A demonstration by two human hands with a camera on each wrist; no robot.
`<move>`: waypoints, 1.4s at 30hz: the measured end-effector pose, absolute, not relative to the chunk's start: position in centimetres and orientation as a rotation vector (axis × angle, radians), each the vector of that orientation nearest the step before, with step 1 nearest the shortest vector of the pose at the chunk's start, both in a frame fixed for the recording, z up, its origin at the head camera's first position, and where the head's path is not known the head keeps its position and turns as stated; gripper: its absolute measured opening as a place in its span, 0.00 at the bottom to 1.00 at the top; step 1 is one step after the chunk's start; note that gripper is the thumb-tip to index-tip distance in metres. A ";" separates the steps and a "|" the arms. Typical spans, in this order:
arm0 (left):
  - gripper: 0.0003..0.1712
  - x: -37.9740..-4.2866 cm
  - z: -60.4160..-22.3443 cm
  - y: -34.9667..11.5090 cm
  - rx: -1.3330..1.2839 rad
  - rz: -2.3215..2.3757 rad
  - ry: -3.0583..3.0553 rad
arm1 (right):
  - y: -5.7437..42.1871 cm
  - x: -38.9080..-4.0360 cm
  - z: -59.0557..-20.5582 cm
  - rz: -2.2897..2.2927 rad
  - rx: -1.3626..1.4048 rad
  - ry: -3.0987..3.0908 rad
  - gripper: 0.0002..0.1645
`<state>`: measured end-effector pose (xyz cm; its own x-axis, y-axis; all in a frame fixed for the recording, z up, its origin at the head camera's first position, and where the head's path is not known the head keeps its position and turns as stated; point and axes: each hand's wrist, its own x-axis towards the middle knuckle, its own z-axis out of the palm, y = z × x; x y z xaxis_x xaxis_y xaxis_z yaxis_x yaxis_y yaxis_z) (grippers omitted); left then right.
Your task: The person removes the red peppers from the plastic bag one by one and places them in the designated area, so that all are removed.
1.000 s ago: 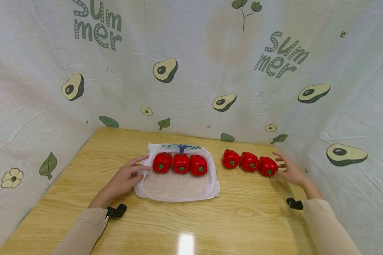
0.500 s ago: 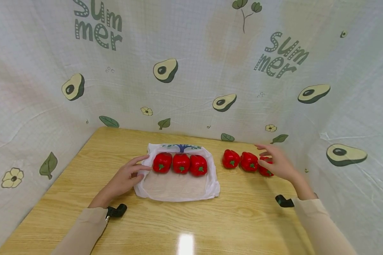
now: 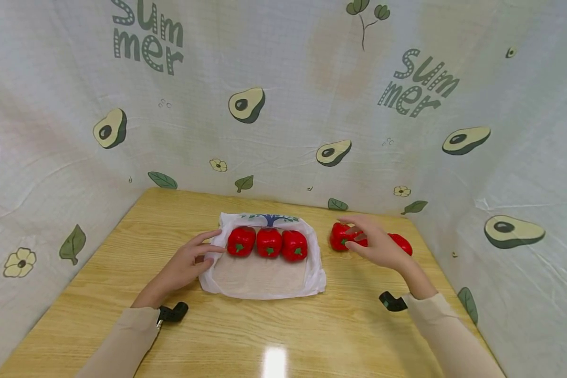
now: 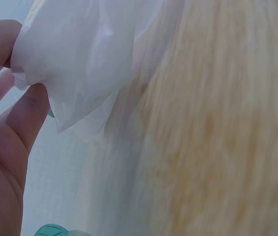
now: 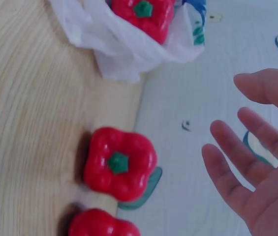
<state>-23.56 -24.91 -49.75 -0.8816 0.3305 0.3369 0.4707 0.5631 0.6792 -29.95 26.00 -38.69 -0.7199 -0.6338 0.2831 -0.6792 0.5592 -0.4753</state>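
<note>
Pale cloth [image 3: 288, 68] printed with avocados, leaves, flowers and the word "Summer" hangs behind and along both sides of a light, wood-grained bench [image 3: 208, 336], with a bright reflection at its near middle.

Two hands extend from the near side. The right hand [image 3: 380, 247] hovers over the bench, its thumb and fingers spread apart. The left hand [image 3: 186, 262] touches the left rim of a white plastic bag [image 3: 314, 281]; its thumb and fingers look spaced apart, but whether they pinch the plastic cannot be told.

Around the right hand is a row of red peppers with green stems. The left loose pepper [image 3: 339, 239] lies near the fingertips, the middle loose pepper is mostly hidden behind the fingers, and the right loose pepper [image 3: 403, 244] shows beyond the hand. Inside the bag, three bagged peppers [image 3: 269, 243] sit side by side toward the far edge, where a blue tree is printed.

Both wrists have beige sleeves [image 3: 446, 331] and small black devices [image 3: 172, 313].
</note>
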 end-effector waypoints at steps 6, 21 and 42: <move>0.20 -23.4 -49.6 -24.8 -0.667 -1.223 -2.634 | 23.9 -30.0 -39.1 0.881 1.174 -2.701 0.40; 0.21 -23.7 -49.8 -24.9 -0.693 -1.207 -2.589 | 19.1 -30.5 -40.8 1.137 1.316 -2.720 0.37; 0.20 -23.7 -49.7 -25.0 -0.698 -1.219 -2.595 | 16.5 -31.4 -42.5 1.093 1.398 -2.734 0.36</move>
<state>-23.68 -24.97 -49.70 -0.8710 0.3337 0.3606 0.4906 0.5507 0.6753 -31.35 16.50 -42.52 -0.6267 -0.7563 0.1877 -0.6772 0.4094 -0.6113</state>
